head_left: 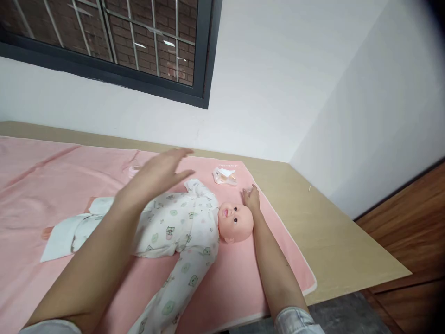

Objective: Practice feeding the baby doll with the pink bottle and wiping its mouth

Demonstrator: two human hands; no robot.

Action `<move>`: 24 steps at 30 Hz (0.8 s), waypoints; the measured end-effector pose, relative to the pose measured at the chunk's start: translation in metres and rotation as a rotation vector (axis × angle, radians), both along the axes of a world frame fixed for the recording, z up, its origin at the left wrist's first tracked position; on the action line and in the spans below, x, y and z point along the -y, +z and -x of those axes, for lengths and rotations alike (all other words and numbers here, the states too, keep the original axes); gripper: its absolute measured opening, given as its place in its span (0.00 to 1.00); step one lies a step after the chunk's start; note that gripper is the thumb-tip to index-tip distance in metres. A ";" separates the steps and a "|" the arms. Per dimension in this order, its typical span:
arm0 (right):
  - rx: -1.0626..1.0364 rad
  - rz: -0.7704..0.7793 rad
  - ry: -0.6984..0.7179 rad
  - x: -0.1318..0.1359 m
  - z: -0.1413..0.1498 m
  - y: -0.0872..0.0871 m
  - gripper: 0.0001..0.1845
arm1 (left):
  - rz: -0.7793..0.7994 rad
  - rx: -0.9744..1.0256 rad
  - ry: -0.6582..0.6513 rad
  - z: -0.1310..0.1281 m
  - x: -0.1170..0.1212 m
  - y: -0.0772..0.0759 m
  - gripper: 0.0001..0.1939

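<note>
A baby doll (239, 228) lies on its back on a pink mat (243, 287), its bald head to the right. It wears a white sleepsuit (181, 218) printed with small green bears. Above the doll's body, my left hand (167, 169) is raised with fingers stretched and thumb apart, holding nothing. My right hand (251, 198) rests on the mat just beyond the doll's head, fingers curled around something small and clear that I cannot make out. My left forearm hides part of the doll's legs and waist.
A clear plastic packet (225, 176) with white paper lies near the mat's back edge. Behind my left hand sits a small pale pink round object (133, 171), partly hidden. The wooden tabletop (333, 241) ends at the right. A wall and barred window (139, 41) stand behind.
</note>
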State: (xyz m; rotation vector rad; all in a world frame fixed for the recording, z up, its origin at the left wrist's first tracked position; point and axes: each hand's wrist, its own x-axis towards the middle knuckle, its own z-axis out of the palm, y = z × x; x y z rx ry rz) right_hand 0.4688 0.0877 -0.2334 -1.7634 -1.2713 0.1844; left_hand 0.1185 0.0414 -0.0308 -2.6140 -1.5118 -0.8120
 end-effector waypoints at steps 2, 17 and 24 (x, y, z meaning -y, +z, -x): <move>0.009 0.000 -0.017 -0.001 0.001 0.000 0.38 | 0.116 -0.068 -0.287 -0.034 -0.005 -0.011 0.26; 0.153 -0.152 -0.038 -0.002 0.010 0.011 0.30 | 0.963 -0.343 -0.669 -0.150 -0.067 -0.066 0.28; 0.299 -0.315 0.150 -0.002 0.023 0.016 0.21 | 0.997 -0.373 -0.646 -0.158 -0.074 -0.079 0.29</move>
